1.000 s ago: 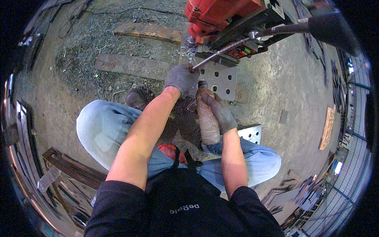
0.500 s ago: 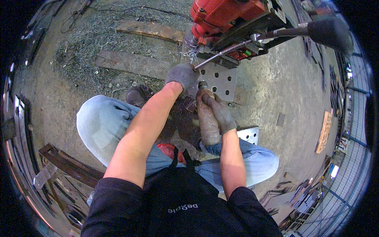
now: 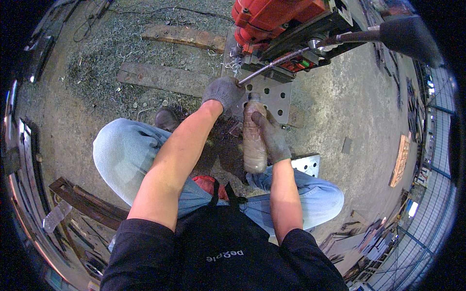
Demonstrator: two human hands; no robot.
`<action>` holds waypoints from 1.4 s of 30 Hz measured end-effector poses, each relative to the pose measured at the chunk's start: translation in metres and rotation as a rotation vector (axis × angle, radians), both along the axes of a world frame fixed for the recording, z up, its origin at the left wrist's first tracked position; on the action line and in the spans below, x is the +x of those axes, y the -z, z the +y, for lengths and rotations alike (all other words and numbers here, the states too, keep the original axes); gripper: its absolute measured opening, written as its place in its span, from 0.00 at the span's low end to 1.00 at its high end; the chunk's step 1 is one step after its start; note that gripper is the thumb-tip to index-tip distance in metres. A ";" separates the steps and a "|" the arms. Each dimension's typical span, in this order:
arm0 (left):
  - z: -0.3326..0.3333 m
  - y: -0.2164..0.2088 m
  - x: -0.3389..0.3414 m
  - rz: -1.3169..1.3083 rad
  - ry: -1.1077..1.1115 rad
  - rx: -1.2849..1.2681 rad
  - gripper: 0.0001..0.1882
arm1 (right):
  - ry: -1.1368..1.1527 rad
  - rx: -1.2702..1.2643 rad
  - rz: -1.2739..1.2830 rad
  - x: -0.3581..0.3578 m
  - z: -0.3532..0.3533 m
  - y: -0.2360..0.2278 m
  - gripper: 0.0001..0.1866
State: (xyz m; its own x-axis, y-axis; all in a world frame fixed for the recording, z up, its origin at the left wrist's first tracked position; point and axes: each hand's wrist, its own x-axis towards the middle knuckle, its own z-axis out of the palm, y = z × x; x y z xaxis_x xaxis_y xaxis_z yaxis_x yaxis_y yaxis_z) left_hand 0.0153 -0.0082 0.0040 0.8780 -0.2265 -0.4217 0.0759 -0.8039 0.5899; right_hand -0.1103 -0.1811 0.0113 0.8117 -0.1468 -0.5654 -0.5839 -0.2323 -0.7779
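My left hand (image 3: 222,93), in a grey work glove, is closed around the end of a long metal feed lever (image 3: 276,63) on a red magnetic drill (image 3: 276,22). In my gloved right hand (image 3: 273,138) is a dirty, translucent plastic bottle (image 3: 255,140), its neck pointing away from me. Under the drill lies a steel plate (image 3: 273,92) with several round holes, and the bottle's neck is over its near edge. Curled metal shavings (image 3: 234,60) cling round the drill's cutter, whose tip I cannot make out.
Two flat bars, a rusty one (image 3: 187,38) and a grey one (image 3: 160,77), lie among shavings at the left. Another holed plate (image 3: 308,166) is beside my right knee. Rusty steel sections (image 3: 87,201) lie at the lower left. A black cable (image 3: 170,8) crosses the far floor.
The bottle has tipped a little, its neck shifting right and away from me, and my right hand has turned with it. My left hand stays on the lever.
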 end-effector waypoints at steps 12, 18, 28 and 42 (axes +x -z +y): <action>0.001 0.008 0.002 0.021 0.015 0.003 0.20 | -0.153 -0.232 0.103 0.005 0.008 -0.024 0.35; -0.002 0.007 0.002 0.046 0.020 0.002 0.20 | -0.167 -0.199 0.106 0.005 0.006 -0.023 0.37; -0.003 0.017 0.004 0.014 0.041 0.008 0.22 | -0.089 -0.075 -0.069 0.005 0.001 -0.006 0.44; -0.006 0.007 0.003 0.137 -0.019 -0.057 0.25 | -0.064 -0.049 0.070 0.001 -0.001 -0.014 0.35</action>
